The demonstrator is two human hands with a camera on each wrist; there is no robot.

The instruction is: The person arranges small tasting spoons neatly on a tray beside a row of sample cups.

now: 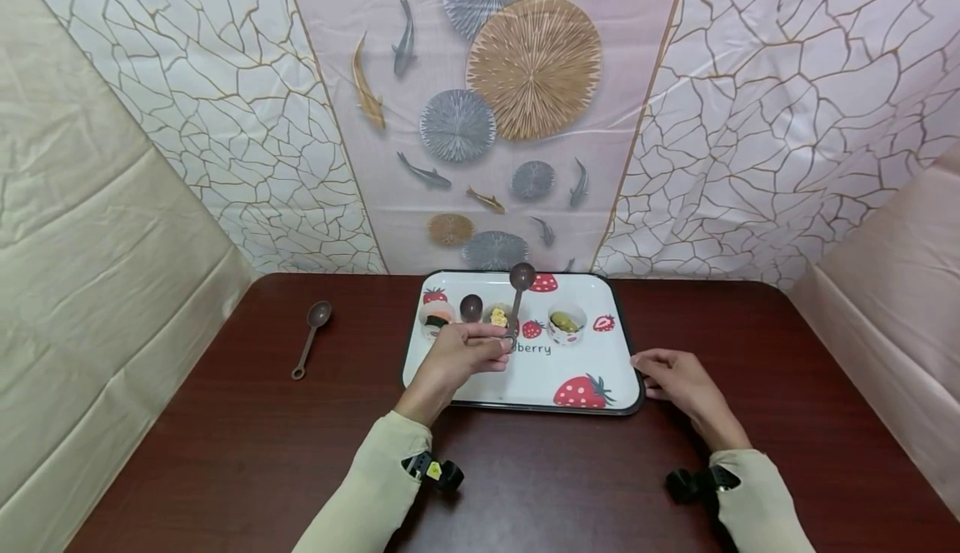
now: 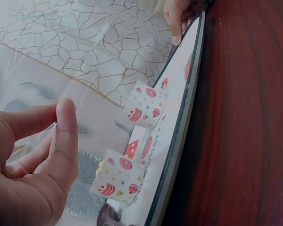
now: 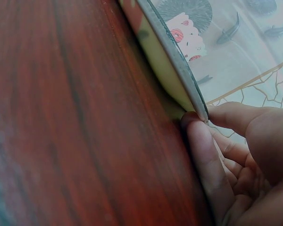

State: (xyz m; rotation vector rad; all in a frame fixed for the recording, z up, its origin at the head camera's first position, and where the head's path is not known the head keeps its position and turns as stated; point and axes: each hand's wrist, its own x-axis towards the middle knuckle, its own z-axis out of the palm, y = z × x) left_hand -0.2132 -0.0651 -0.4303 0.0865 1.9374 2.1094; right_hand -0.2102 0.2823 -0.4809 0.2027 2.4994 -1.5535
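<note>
In the head view my left hand (image 1: 461,357) pinches the handle end of a brown measuring spoon (image 1: 518,299) above the tray; its round bowl points away from me. The left wrist view shows thumb and fingertip together, with the held spoon hidden behind them. My right hand (image 1: 678,378) grips the right rim of a white, dark-edged strawberry tray (image 1: 517,378); in the right wrist view thumb and finger (image 3: 203,146) lie on either side of the rim. On the tray stand a cup with yellow pieces (image 1: 498,317), a cup with green pieces (image 1: 566,324) and a third cup (image 1: 435,320).
A second brown measuring spoon (image 1: 310,338) lies on the dark wooden table (image 1: 225,453) left of the tray. Another dark spoon bowl (image 1: 471,308) shows between the cups. A patterned cloth (image 1: 225,120) hangs behind the table.
</note>
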